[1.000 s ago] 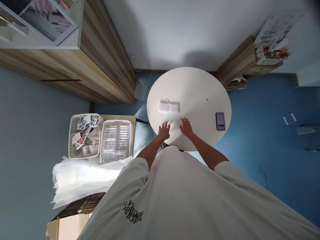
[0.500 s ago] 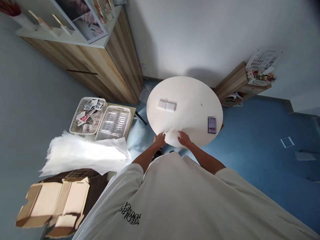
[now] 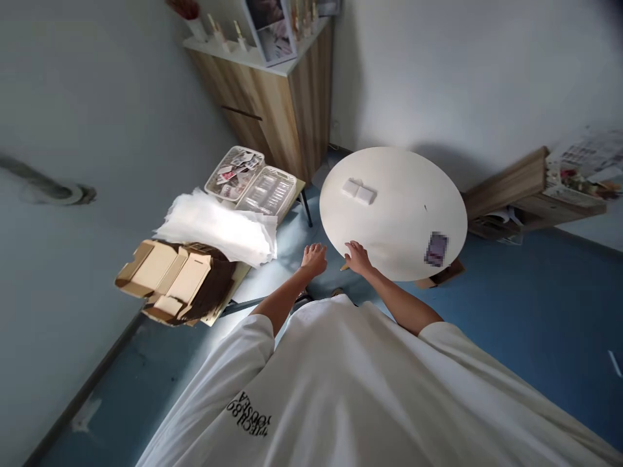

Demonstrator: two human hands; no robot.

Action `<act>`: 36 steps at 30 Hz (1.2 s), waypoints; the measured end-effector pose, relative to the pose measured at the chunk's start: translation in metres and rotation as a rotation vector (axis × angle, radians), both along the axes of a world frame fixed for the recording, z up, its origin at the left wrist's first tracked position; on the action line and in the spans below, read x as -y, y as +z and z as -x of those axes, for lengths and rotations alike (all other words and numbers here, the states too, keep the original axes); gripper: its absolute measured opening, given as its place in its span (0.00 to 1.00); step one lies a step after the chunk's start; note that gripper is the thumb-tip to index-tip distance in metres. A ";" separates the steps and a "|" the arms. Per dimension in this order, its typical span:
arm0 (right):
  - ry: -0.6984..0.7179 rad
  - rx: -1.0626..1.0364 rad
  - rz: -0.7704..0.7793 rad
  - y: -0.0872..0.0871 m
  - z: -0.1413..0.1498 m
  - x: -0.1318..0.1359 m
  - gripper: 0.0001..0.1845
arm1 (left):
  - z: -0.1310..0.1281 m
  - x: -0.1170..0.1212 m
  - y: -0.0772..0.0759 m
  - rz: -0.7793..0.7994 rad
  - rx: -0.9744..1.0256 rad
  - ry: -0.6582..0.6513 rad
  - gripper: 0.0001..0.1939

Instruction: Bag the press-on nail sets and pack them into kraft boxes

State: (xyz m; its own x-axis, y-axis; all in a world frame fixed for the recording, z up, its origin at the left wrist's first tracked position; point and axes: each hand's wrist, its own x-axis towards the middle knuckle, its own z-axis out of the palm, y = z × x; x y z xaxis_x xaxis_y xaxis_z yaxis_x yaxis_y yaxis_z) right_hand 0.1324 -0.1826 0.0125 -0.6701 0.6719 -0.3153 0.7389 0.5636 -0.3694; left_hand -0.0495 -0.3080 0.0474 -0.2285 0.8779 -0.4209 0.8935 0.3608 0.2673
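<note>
The person in the white shirt has both arms stretched forward over the blue floor [image 3: 487, 363]. The left hand [image 3: 314, 260] hangs palm down just off the rim of the round worktop [image 3: 394, 227], its grip loosely open with the fingers slightly bent. The right hand [image 3: 359, 259] is at the near edge, its grip loosely open too; whether it touches the rim I can't tell.

On the worktop, two white packs [image 3: 359, 192] lie side by side toward the far left, well apart from either hand. A purplish slab [image 3: 436, 249], blurred, lies near the right edge, with a small dark sliver [image 3: 425, 208] beyond it.

Over on the left, a second worktop [image 3: 237, 277] carries two white baskets [image 3: 263, 158] side by side, then white sheets [image 3: 217, 224], then open cardboard [image 3: 163, 269] nearest the wall.
</note>
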 end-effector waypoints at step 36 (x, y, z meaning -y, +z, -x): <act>0.838 -0.065 -0.112 0.066 0.375 0.329 0.28 | 0.245 0.386 0.042 -0.053 -0.226 0.417 0.22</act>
State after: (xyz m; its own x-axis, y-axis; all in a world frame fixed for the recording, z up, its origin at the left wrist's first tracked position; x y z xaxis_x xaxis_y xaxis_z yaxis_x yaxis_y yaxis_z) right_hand -0.2424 -0.5121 0.0790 -0.9750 -0.0301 -0.2201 0.0397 0.9512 -0.3061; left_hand -0.2950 -0.6935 0.0894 -0.6463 0.7111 -0.2769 0.7136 0.6917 0.1107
